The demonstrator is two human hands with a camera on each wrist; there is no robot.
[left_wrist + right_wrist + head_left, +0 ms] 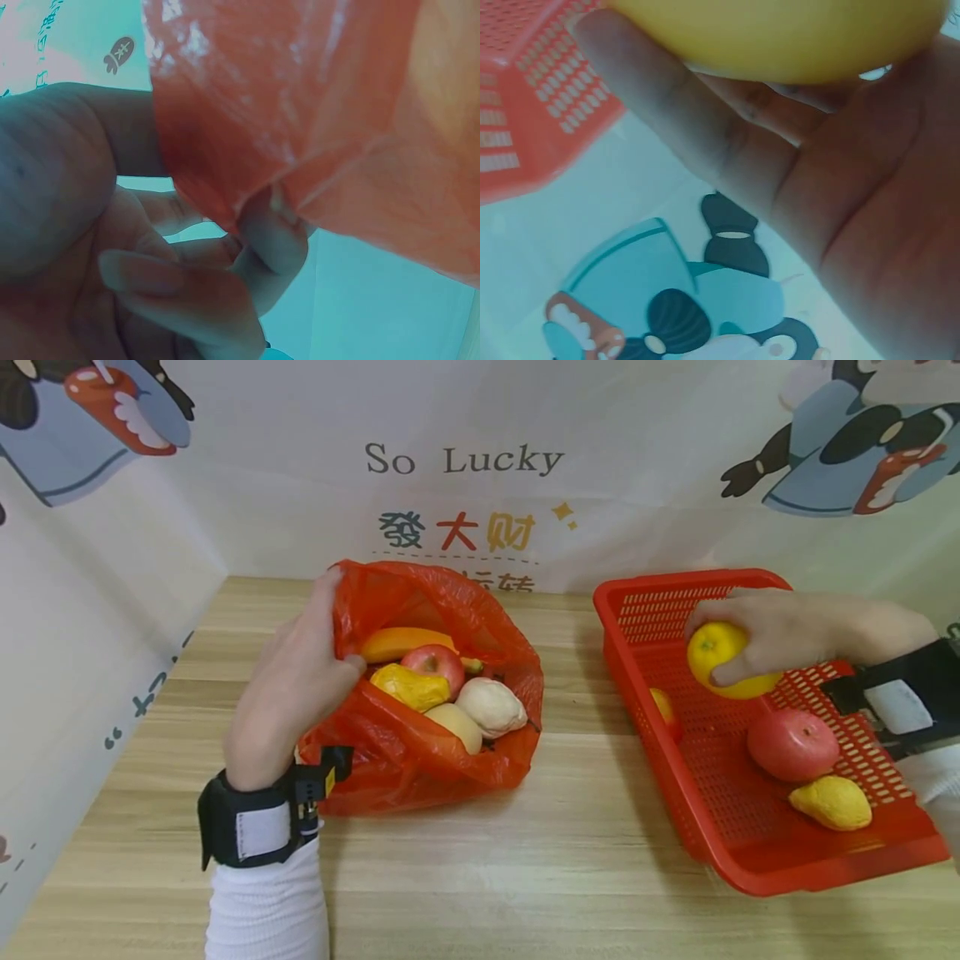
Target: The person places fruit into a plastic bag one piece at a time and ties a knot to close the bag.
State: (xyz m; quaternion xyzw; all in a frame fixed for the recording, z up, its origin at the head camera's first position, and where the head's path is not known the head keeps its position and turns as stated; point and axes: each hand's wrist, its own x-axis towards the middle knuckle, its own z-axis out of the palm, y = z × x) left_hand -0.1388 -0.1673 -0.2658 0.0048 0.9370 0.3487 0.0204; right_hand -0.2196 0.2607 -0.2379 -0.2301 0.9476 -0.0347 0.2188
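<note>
My left hand (300, 668) grips the left rim of a red plastic bag (420, 777); in the left wrist view its fingers (274, 232) curl at the film. The bag's mouth gapes, and inside lie a banana (405, 643), a red apple (437, 667), a lumpy yellow fruit (408, 687), a whitish lumpy piece (491, 707) and a smooth beige one (456, 727). Over the red basket (705, 827), my right hand (780, 622) holds a large, round yellow fruit (716, 652), fingers and thumb around it. That fruit (795, 37) fills the top of the right wrist view.
On the basket's floor lie a big pinkish-red fruit (793, 745) and a lemon-shaped yellow fruit (831, 802). A red-and-yellow fruit (666, 714) is partly hidden by the left wall. The wooden table (510, 877) meets a printed backdrop (465, 410) behind.
</note>
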